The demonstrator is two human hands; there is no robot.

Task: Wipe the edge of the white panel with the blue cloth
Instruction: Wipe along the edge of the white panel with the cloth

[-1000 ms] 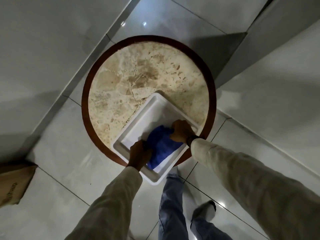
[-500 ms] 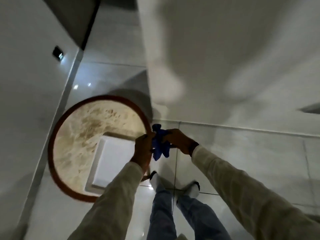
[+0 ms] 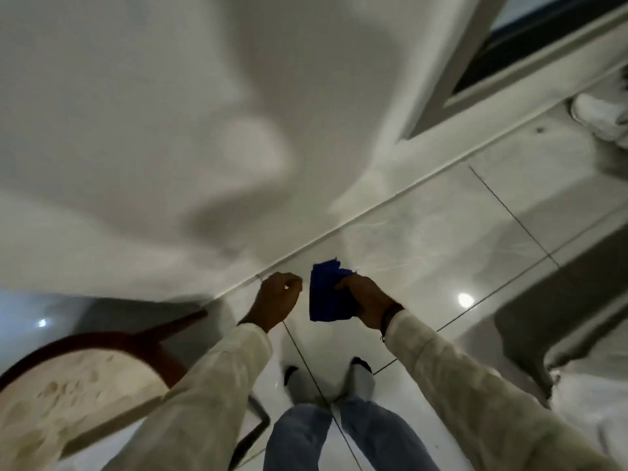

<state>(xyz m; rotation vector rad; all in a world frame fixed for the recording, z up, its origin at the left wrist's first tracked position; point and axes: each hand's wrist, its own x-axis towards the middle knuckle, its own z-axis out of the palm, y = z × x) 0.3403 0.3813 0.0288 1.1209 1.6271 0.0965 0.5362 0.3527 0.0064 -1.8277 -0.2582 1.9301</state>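
My right hand (image 3: 365, 302) grips the blue cloth (image 3: 328, 294), a folded square that I hold upright in the air over the floor. My left hand (image 3: 277, 300) is just left of the cloth, fingers curled shut, apart from it and holding nothing. A big white wall panel (image 3: 153, 137) fills the upper left of the view, and its bottom edge (image 3: 339, 232) runs diagonally just beyond both hands. The picture is blurred by motion.
A round stone-topped table (image 3: 68, 399) with a dark red rim sits at the lower left, close to my left sleeve. A white-framed window or door (image 3: 452, 93) is at the upper right. My legs and feet (image 3: 326, 385) stand on glossy grey floor tiles.
My view has swung right, away from the table and the white tray. Both hands lifted the cloth out of the tray; now my left hand has let go and only my right holds it.
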